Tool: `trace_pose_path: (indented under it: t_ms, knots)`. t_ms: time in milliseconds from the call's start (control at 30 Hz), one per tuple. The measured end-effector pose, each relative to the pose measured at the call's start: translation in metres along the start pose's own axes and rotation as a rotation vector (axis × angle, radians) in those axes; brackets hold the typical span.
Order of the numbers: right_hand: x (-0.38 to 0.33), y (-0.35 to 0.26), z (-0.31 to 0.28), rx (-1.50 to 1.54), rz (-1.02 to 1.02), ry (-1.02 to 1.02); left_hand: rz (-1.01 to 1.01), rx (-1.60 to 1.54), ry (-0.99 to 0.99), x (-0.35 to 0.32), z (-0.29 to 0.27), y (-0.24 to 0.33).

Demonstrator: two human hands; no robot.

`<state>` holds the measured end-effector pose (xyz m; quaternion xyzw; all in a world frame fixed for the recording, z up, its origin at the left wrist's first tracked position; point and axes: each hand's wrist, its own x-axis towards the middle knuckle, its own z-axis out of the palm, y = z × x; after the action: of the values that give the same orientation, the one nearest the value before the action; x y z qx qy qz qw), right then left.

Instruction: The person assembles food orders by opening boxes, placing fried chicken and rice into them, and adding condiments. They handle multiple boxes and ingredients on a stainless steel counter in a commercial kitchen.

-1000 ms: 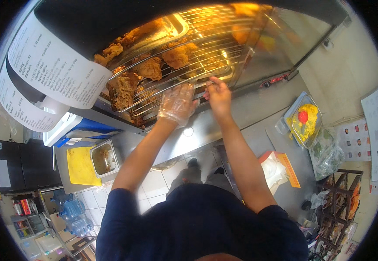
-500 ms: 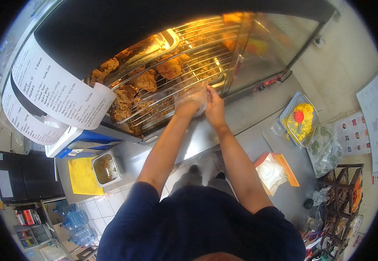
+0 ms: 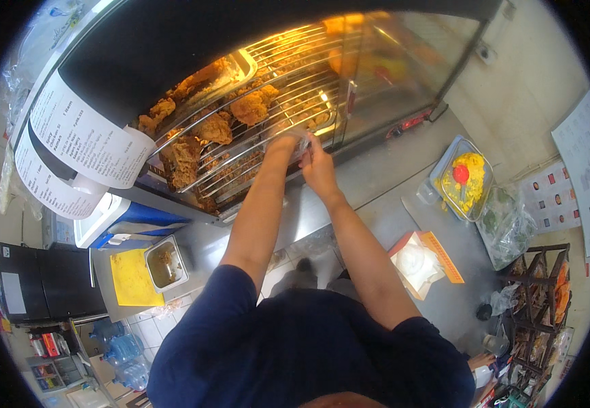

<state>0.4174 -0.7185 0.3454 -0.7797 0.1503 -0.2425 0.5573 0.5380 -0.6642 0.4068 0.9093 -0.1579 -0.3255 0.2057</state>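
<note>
In front of the lit warming cabinet both my arms reach forward, hands close together. My left hand is at the front of the wire rack, with clear, thin plastic about its fingers that looks like a disposable glove. Its fingers are blurred and partly hidden. My right hand is closed, pinching the edge of that plastic. Beyond my hands, several pieces of fried chicken lie on the rack, beside a metal tray.
Printed receipts hang at the left. Below are a yellow board and a steel pan. To the right are a container of yellow food, a paper-lined box and a dark rack. Another person's hand shows at lower right.
Both hands have shifted slightly left in the picture, and the plastic about my left hand looks more bunched toward the right hand. Another person's hand has come in at lower right.
</note>
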Motion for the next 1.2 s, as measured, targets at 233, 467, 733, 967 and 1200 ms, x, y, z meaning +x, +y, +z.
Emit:
trace_pose_path:
  t_ms: [233, 467, 733, 967, 1200]
  knots:
    - [-0.004, 0.001, -0.008, -0.190, -0.194, 0.029, 0.056, 0.249, 0.150, -0.023, -0.005, 0.009]
    - [-0.009, -0.008, -0.012, -0.087, -0.164, -0.013, 0.039, 0.274, 0.188, -0.030, -0.008, 0.009]
    - [-0.003, -0.010, -0.010, -0.154, -0.076, -0.012, 0.158, 0.711, 0.216, -0.035, -0.003, -0.007]
    - [-0.011, -0.012, -0.021, -0.041, -0.027, -0.085, 0.207, 0.313, 0.534, -0.039, 0.003, -0.011]
    - [-0.037, -0.001, -0.017, 0.147, -0.051, 0.005, 0.027, 0.306, 0.265, -0.051, -0.012, 0.009]
